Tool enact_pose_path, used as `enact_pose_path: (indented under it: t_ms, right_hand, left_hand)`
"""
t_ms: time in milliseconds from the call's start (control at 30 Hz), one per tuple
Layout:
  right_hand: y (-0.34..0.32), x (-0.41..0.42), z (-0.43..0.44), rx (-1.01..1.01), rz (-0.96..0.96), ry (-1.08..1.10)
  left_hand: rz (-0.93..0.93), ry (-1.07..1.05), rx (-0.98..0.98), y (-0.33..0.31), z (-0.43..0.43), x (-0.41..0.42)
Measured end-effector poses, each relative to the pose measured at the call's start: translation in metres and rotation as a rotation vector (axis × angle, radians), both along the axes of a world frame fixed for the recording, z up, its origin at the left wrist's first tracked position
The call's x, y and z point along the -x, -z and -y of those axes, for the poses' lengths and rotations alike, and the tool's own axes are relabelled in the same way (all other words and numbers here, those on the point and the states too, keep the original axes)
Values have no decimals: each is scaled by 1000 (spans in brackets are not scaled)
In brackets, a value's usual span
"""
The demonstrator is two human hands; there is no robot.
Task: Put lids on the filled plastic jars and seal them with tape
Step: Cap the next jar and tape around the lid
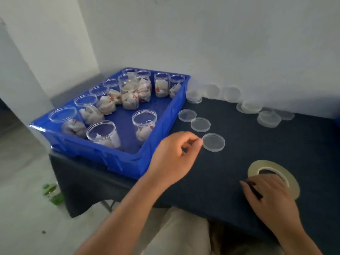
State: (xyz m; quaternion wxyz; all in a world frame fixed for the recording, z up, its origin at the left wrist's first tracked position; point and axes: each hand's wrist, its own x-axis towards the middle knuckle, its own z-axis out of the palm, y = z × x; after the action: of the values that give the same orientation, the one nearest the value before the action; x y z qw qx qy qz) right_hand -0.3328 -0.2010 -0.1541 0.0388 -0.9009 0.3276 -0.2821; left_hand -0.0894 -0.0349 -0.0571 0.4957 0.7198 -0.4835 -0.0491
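Clear lid [214, 142] at left hand [174, 153]; red packet markings [151, 127] in jars [144, 124] unreadable.

The dark tablecloth [239, 129] lies bare in a broad band between the three loose lids [200, 124] beside the blue crate [117, 159] and the lid stacks [269, 118] along the white wall [239, 52], so a hand could pass there. More bare cloth lies between the nearest lid [213, 142] and the tape roll [272, 168]. The crate's raised right wall stands between the cloth and the open jars [144, 124], leaving them reachable from above. Jars crowd the crate's left and far sides. The left hand [176, 155] blocks its near right corner, and the right hand [270, 196] covers the roll's near part.
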Motion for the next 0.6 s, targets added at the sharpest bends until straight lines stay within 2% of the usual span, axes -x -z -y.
enact_pose_path:
  t_ms: [67, 133, 200, 233, 300, 467, 600]
  right_hand:
    - [0, 0, 0, 10, 2, -2]
    - [4, -1, 1, 42, 14, 2]
    - [8, -1, 3, 73, 53, 8]
    - [10, -1, 4, 79, 71, 10]
    - [13, -1, 5, 81, 93, 2]
    - [11, 0, 6, 45, 74, -4]
    - [11, 1, 7, 30, 69, 3]
  left_hand:
    - [120, -218, -50, -22, -9, -43]
    - [281, -382, -285, -34, -17, -90]
    - [438, -404, -682, -36, -19, -127]
    - [450, -367, -848, -35, -17, -138]
    - [410, -300, -969, -29, -10, -146]
    - [342, -386, -656, -18, 4, -145]
    - [465, -421, -280, -46, -5, -129]
